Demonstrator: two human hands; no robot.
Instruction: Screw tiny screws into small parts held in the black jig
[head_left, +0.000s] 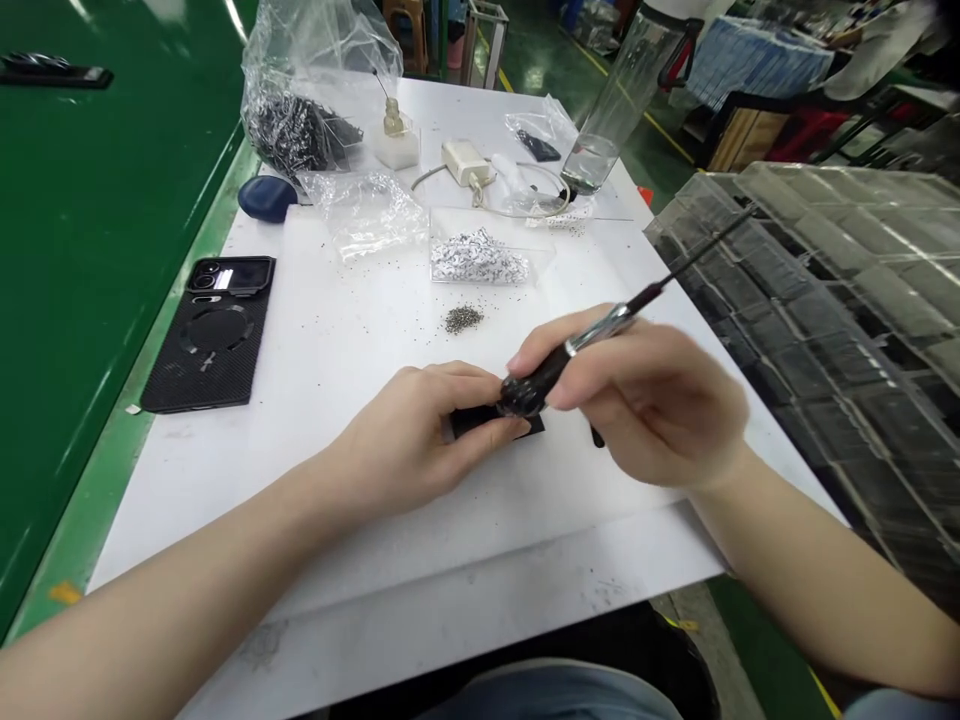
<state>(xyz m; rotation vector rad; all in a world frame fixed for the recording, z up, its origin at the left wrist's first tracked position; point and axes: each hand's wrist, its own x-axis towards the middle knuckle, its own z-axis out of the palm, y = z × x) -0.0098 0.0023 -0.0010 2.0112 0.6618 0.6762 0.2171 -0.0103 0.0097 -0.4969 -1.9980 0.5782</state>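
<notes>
A screwdriver [541, 380] with a black handle and silver collar is gripped in my right hand [660, 395]. Its thin dark shaft points up and to the right, away from the work. My left hand [442, 425] pinches a small flat black piece [534, 428] low over the white board; the fingers hide most of it. The handle's butt end is at the black piece, by my left fingertips; whether they touch I cannot tell. Beyond the hands lie a pile of tiny metal screws [463, 319] and a clear tray of small silvery-white pieces [478, 258].
A black phone [217, 340] lies on the left. At the back are a plastic bag of black parts [300, 135], a small bottle [392, 118], a white charger [465, 162] with cable and a clear water bottle [607, 120]. Stacked clear bins [825, 330] stand right of the table.
</notes>
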